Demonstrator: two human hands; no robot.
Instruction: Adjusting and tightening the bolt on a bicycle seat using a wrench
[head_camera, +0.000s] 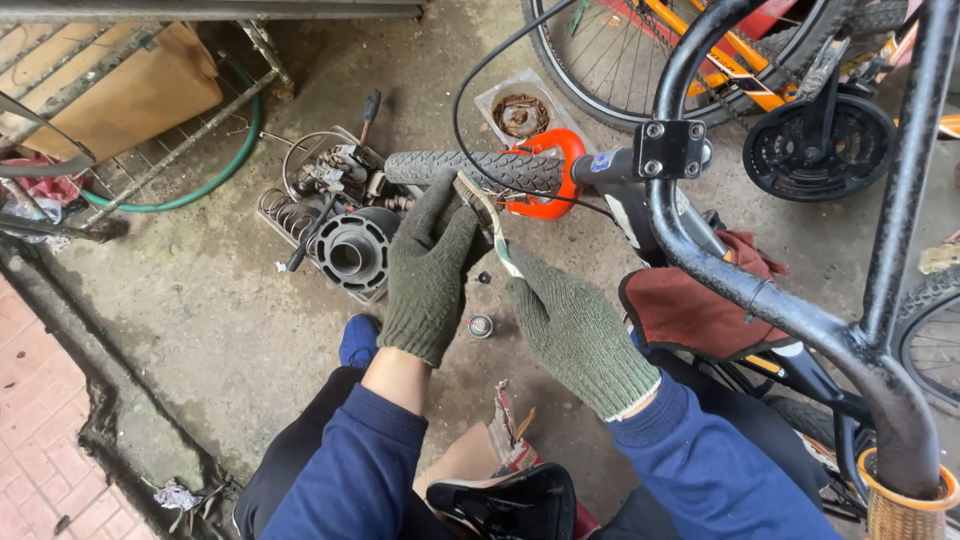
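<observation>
Both gloved hands meet just under the black ribbed rubber handlebar grip (475, 170): the left hand (432, 265) curls shut around the bristle end of a small pale-handled brush (490, 215), the right hand (575, 330) pinches its handle tip. Light, stiff, thin; I'd judge the handle the safest place to hold, bristles being soft, knit gloves grippy
</observation>
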